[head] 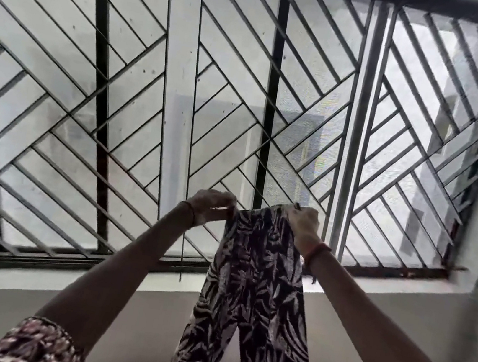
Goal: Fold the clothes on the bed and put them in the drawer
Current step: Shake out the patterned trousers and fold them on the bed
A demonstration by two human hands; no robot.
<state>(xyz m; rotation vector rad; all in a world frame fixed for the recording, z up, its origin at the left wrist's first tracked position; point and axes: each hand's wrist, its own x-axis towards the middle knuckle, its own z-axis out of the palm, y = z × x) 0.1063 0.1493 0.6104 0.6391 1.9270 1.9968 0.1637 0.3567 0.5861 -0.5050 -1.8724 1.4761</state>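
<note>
Both hands pinch the waistband: left hand point(212, 207), right hand point(302, 224), holding the leaf-print trousers point(252, 291) up before the barred window point(184, 79). Folding looks just underway; next, bring the legs together.

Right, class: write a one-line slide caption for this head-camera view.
Both hands, left hand and right hand, hold patterned trousers up by the waistband before a barred window.

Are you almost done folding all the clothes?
Not nearly. Nothing folded shows here. In hand: the left hand and right hand hold the patterned trousers up by the waistband before the window, legs hanging unfolded. Left: folding them and putting them away; bed and drawer are out of view.
</note>
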